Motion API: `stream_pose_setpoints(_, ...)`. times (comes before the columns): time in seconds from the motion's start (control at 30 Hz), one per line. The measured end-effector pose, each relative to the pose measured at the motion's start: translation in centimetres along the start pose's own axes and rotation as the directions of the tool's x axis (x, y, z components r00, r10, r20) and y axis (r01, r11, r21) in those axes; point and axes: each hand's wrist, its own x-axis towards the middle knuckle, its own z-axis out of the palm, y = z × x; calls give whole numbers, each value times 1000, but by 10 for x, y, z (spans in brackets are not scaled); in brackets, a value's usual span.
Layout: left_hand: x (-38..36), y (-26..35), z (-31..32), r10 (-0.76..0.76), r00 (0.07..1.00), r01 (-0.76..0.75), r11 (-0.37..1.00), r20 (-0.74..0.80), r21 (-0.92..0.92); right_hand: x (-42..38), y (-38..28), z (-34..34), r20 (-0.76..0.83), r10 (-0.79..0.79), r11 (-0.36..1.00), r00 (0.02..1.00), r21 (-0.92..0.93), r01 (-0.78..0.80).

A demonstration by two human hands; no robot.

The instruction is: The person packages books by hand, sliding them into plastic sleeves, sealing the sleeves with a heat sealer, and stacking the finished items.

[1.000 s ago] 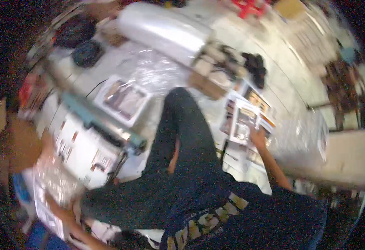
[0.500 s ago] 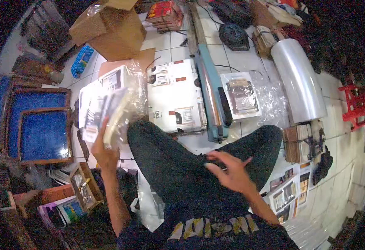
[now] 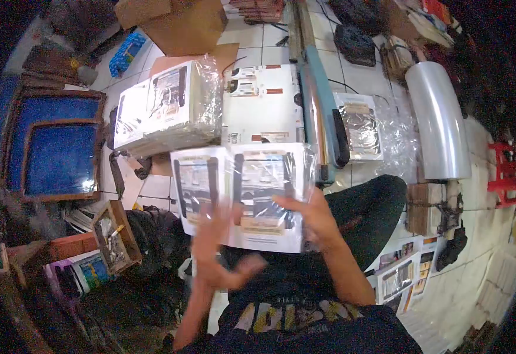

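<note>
A plastic-wrapped sheaf of printed sheets [image 3: 243, 197] hangs above the person's lap, its long axis running left to right across the body. The right hand [image 3: 314, 221] grips its right edge, fingers clenched on the wrap. The left hand [image 3: 217, 251] sits just under the lower left part, fingers spread and blurred — I cannot tell whether it grasps or only touches. Straight ahead on the floor, beyond the sheaf, lie a wrapped stack [image 3: 166, 109] and a blue sealer bar [image 3: 317, 112] — well apart from both hands.
</note>
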Motion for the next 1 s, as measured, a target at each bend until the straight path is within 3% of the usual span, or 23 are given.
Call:
stream_pose_setpoints(0.03,1,-21,1,-211,956,210,977,-204,-30,5,6,-13,3,1,998,1000,-61,-1)
stream_pose_setpoints(0.07,-1,-47,5,-408,825,401,910,-391,-102,7,12,-24,-21,51,998,998,-31,-52)
stream_pose_setpoints(0.13,-24,-121,-2,-792,579,740,611,-196,-281,13,16,-34,35,92,995,995,26,-93)
stream_pose_setpoints(0.17,-30,-132,-6,-793,577,741,609,-197,-283,17,22,-35,36,93,995,995,24,-94)
stream_pose_setpoints(0.23,-31,-136,-9,-754,602,687,322,262,-652,23,33,-42,14,101,990,995,97,-102)
stream_pose_setpoints(0.27,-30,-130,-10,-752,604,688,323,264,-650,27,40,-47,11,99,990,995,100,-100)
stream_pose_setpoints(0.33,-15,-95,-18,-717,685,624,483,132,-615,33,48,-51,72,45,994,996,98,-52)
stream_pose_setpoints(0.37,-12,-91,-18,-684,719,550,451,123,-703,31,48,-52,72,43,993,996,102,-51)
stream_pose_setpoints(0.43,0,-75,-35,-699,702,590,463,136,-662,22,42,-49,74,179,967,981,173,-189)
stream_pose_setpoints(0.47,8,-63,-45,-719,679,631,467,150,-620,17,42,-50,68,179,966,982,179,-188)
stream_pose_setpoints(0.5,17,-49,-54,-724,681,629,502,109,-593,10,44,-51,59,128,963,990,232,-138)
stream_pose_setpoints(0.53,23,-46,-64,-628,768,567,579,123,-586,2,46,-52,46,79,955,996,283,-89)
stream_pose_setpoints(0.6,40,-22,-75,-653,754,574,603,70,-554,-7,46,-60,-11,79,925,997,374,-69)
stream_pose_setpoints(0.67,50,-18,-69,-651,755,539,548,79,-639,-5,42,-66,45,63,980,997,187,-70)
stream_pose_setpoints(0.73,52,-22,-58,-688,709,655,563,153,-504,-22,31,-71,-66,92,991,994,106,-85)
stream_pose_setpoints(0.8,44,-42,-39,-661,710,664,513,244,-543,-42,19,-84,-242,84,994,967,-49,-99)
stream_pose_setpoints(0.87,51,-45,-18,-671,650,720,391,358,-574,-59,12,-107,-300,50,992,953,-98,-83)
stream_pose_setpoints(0.9,54,-47,-4,-727,605,761,409,324,-503,-69,4,-114,-359,8,986,933,-150,-67)
stream_pose_setpoints(0.93,58,-44,8,-686,637,732,394,352,-556,-76,-4,-122,-407,-33,977,913,-206,-56)
stream_pose_setpoints(1.0,65,-67,37,-610,680,726,487,406,-486,-77,-19,-144,-430,-127,956,894,-294,-5)
